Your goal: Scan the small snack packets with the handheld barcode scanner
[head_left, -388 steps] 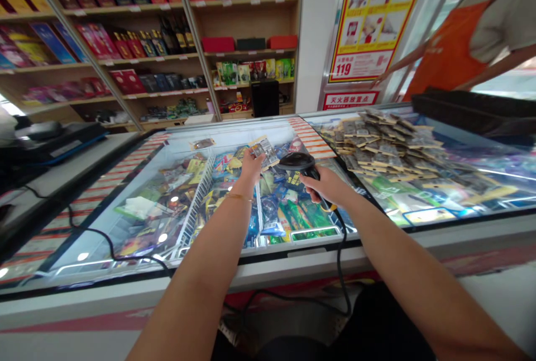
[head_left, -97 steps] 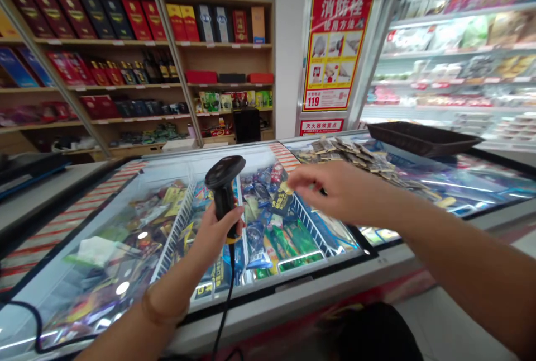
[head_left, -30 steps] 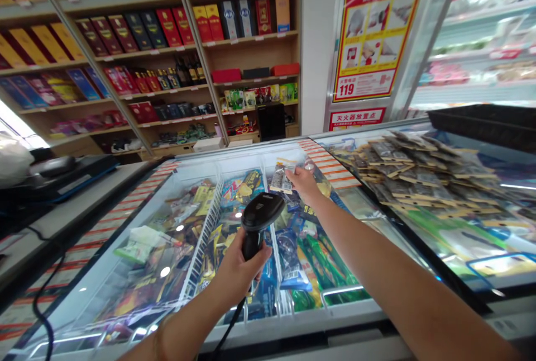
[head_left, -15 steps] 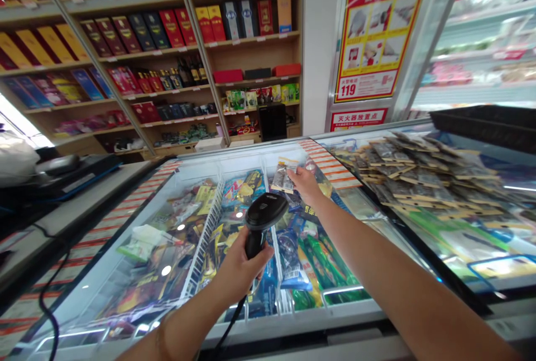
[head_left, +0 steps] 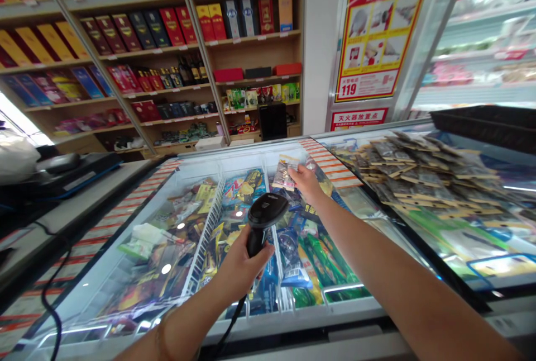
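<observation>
My left hand [head_left: 246, 265] is wrapped round the handle of a black barcode scanner [head_left: 268, 208], its head tilted forward and away from me. A cord [head_left: 231, 322] runs down from the grip. Farther out, my right hand [head_left: 309, 183] pinches the right edge of a small flat snack packet [head_left: 285, 172], clear with a pale printed band. The packet is held just beyond the scanner's head, over the glass-topped freezer [head_left: 201, 155]. Below both hands lie bagged frozen goods, among them green packs [head_left: 329, 260] and a blue bag [head_left: 292, 255].
At right, a pile of similar packets [head_left: 412, 168] lies on the freezer beside a black tray [head_left: 488, 126]. Shelves of boxed goods [head_left: 138, 31] stand behind. A counter with equipment [head_left: 79, 174] and a black cable [head_left: 47, 294] is at left. Striped label strips [head_left: 333, 162] edge the glass.
The packet in my right hand has tilted slightly, and glare on it has shifted. The scanner has moved a touch to the right. Both hands keep their hold.
</observation>
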Available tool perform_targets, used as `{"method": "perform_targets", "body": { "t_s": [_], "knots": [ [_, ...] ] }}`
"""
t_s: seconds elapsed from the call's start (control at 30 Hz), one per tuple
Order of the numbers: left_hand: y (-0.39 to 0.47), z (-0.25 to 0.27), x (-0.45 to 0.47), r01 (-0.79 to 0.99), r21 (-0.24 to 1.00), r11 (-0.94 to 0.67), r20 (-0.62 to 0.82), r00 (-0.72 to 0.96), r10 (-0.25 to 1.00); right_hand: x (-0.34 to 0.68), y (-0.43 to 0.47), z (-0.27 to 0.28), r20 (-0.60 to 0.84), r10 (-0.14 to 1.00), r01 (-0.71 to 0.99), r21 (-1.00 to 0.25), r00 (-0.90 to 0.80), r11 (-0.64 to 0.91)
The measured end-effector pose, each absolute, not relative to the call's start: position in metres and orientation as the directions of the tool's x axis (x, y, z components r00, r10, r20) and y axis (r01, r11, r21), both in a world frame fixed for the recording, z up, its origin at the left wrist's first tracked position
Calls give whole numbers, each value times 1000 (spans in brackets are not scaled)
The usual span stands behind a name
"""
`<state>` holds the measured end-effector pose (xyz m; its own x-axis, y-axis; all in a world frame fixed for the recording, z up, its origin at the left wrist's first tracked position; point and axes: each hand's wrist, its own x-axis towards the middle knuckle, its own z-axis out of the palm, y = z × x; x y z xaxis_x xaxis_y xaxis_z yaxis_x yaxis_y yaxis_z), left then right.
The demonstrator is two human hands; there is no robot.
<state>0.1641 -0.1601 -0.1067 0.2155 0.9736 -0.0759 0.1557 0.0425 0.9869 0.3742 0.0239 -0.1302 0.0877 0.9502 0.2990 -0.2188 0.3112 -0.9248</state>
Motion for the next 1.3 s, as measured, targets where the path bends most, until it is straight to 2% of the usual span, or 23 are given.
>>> {"method": "perform_targets", "body": {
  "t_s": [0.4,0.9,1.3],
  "knots": [
    [-161,-104,165,160,985,59,-92,212,973,377,23,-132,263,963,-164,-949,66,270],
    [-160,-98,158,163,986,37,-63,158,985,375,21,-128,252,966,-233,-937,63,260],
    [-159,-94,158,168,985,49,-77,162,984,374,15,-124,246,966,-168,-952,79,257]
  ]
}}
